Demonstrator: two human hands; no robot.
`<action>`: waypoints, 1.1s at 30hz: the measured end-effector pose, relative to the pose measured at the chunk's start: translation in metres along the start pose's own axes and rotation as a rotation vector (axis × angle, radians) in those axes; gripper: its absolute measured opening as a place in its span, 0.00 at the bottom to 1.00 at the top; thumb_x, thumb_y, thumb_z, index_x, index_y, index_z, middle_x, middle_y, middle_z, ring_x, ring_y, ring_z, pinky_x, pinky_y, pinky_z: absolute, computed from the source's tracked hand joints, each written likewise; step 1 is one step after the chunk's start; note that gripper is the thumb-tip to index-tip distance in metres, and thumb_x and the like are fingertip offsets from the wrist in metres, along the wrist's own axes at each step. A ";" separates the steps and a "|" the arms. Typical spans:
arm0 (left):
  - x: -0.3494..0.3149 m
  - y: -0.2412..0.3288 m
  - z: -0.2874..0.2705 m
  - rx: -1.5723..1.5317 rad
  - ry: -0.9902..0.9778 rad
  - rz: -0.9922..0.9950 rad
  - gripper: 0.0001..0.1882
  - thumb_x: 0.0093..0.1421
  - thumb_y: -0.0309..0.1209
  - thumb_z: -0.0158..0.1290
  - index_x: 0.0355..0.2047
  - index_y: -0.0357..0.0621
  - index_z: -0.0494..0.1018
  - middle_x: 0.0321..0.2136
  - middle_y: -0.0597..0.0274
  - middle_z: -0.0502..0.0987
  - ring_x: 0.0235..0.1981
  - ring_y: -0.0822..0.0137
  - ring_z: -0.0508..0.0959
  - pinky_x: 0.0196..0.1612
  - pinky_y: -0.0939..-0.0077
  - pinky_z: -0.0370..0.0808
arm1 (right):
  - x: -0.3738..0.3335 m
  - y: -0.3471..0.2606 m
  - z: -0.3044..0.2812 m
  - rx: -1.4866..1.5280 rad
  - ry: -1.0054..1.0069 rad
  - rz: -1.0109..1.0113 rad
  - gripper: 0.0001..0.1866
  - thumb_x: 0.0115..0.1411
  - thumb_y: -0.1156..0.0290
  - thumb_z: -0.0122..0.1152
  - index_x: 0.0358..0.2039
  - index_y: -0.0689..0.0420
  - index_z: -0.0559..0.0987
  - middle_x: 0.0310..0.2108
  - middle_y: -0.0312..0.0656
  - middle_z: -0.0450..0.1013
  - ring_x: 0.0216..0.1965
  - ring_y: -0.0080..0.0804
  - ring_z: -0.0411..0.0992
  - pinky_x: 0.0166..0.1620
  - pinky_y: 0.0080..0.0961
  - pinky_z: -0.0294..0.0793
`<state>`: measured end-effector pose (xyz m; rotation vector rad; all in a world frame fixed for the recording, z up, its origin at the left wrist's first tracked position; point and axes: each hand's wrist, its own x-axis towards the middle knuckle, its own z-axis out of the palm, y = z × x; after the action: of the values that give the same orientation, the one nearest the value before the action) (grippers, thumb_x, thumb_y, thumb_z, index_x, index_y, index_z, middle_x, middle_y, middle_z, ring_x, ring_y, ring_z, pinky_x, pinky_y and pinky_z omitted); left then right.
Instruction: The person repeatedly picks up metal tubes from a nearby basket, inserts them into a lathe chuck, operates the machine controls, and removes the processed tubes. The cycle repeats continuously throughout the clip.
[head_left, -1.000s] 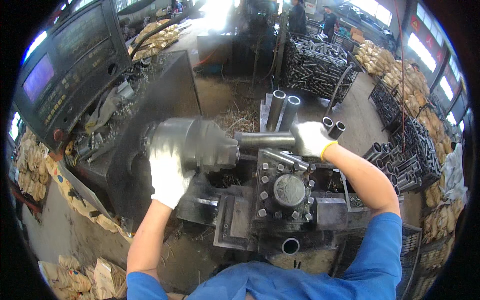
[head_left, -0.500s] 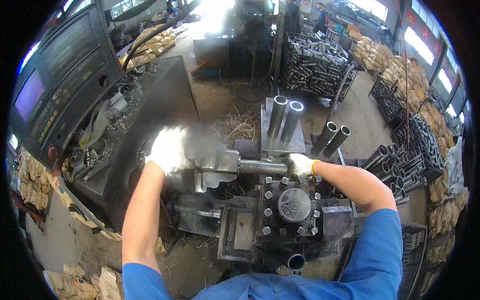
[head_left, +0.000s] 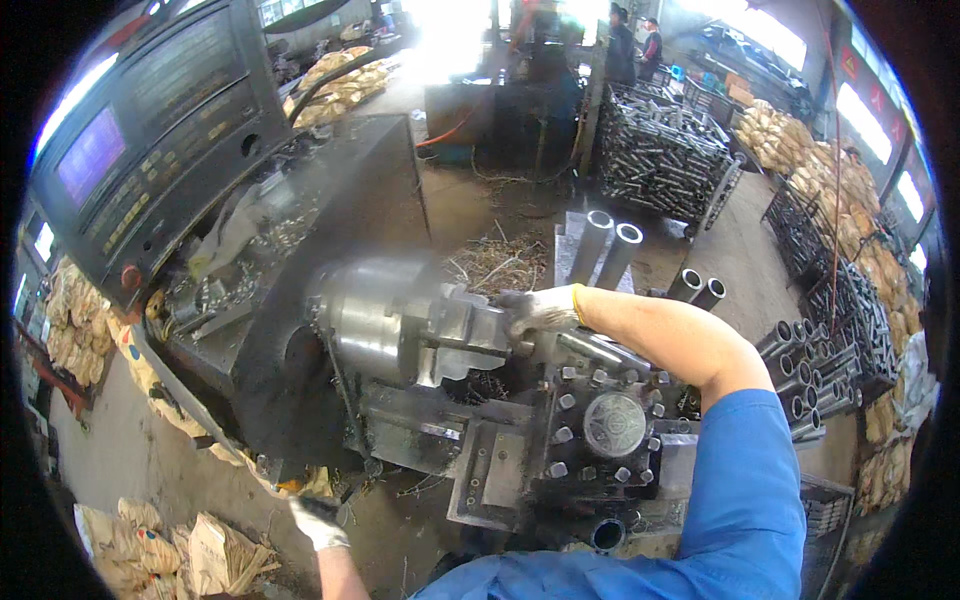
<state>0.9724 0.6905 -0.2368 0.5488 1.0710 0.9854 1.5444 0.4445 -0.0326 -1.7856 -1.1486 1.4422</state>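
At the jaws of the lathe chuck (head_left: 375, 315), my right hand (head_left: 548, 308) in a white glove with dark, dirty fingers closes round the outer end of a metal tube (head_left: 523, 347). Only a small part of that tube shows; the rest is hidden by the jaws and my fingers. My left hand (head_left: 322, 522), also gloved, is low at the left, beside the lower front edge of the machine. Its fingers are smeared, and I cannot make out whether it holds anything. Just right of the chuck stands the square tool post (head_left: 612, 425) with a round cap and several bolts.
Two upright tubes (head_left: 607, 250) stand on a metal plate behind the tool post. More tubes (head_left: 800, 370) are stacked at the right. A control panel (head_left: 150, 150) rises at the left. Metal parts fill a wire bin (head_left: 665, 150) at the back. Sacks (head_left: 215, 550) lie lower left.
My left hand has left the chuck and dropped to the lower left. My right hand has moved left to the jaws, and the tube now shows far less outside them.
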 end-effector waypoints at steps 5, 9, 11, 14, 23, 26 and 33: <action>0.021 0.050 -0.025 -0.178 0.070 -0.127 0.26 0.70 0.63 0.45 0.21 0.62 0.70 0.15 0.77 0.68 0.15 0.67 0.66 0.24 0.67 0.63 | -0.015 -0.009 -0.002 -0.031 0.070 -0.015 0.48 0.63 0.72 0.66 0.77 0.64 0.50 0.48 0.45 0.76 0.45 0.32 0.77 0.47 0.32 0.80; 0.035 0.072 -0.034 -0.085 -0.028 -0.285 0.20 0.71 0.56 0.48 0.24 0.63 0.71 0.15 0.79 0.69 0.15 0.70 0.67 0.22 0.69 0.63 | -0.082 0.027 -0.012 -0.823 0.305 0.026 0.40 0.56 0.57 0.73 0.66 0.60 0.71 0.46 0.58 0.83 0.47 0.48 0.83 0.50 0.41 0.82; 0.049 0.074 -0.039 -0.094 -0.100 -0.324 0.17 0.70 0.53 0.48 0.27 0.63 0.71 0.16 0.78 0.70 0.16 0.69 0.68 0.23 0.67 0.66 | -0.087 0.102 -0.012 -1.110 0.056 0.505 0.30 0.46 0.51 0.74 0.45 0.59 0.85 0.41 0.54 0.84 0.40 0.54 0.83 0.42 0.45 0.82; 0.046 0.075 -0.032 0.016 -0.040 -0.153 0.11 0.69 0.44 0.52 0.31 0.59 0.74 0.19 0.73 0.70 0.17 0.68 0.68 0.22 0.68 0.67 | -0.104 0.133 0.004 -1.083 0.378 0.419 0.33 0.44 0.50 0.74 0.48 0.56 0.83 0.37 0.54 0.84 0.40 0.54 0.84 0.43 0.47 0.83; -0.015 0.101 0.027 1.251 0.250 0.936 0.32 0.71 0.39 0.56 0.67 0.29 0.65 0.57 0.34 0.78 0.58 0.41 0.77 0.64 0.58 0.71 | -0.244 0.068 0.054 -0.585 1.411 0.103 0.28 0.49 0.57 0.80 0.45 0.60 0.80 0.37 0.59 0.82 0.40 0.59 0.82 0.45 0.49 0.81; -0.097 0.184 0.120 1.068 0.000 1.530 0.21 0.67 0.31 0.60 0.57 0.33 0.75 0.53 0.40 0.79 0.55 0.41 0.78 0.62 0.51 0.73 | -0.254 0.072 0.071 -0.697 1.640 0.061 0.27 0.48 0.56 0.82 0.41 0.62 0.82 0.34 0.57 0.83 0.37 0.55 0.83 0.42 0.45 0.81; -0.059 0.295 0.305 1.348 -0.125 1.651 0.36 0.65 0.35 0.57 0.71 0.39 0.62 0.40 0.39 0.83 0.43 0.43 0.85 0.49 0.51 0.80 | -0.317 0.021 0.207 0.388 1.873 -0.609 0.33 0.62 0.65 0.72 0.64 0.63 0.72 0.57 0.46 0.76 0.54 0.34 0.75 0.56 0.33 0.77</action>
<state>1.1249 0.8050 0.1469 2.8405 0.9038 1.3721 1.3347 0.1385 0.0466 -1.3758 -0.1979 -0.5231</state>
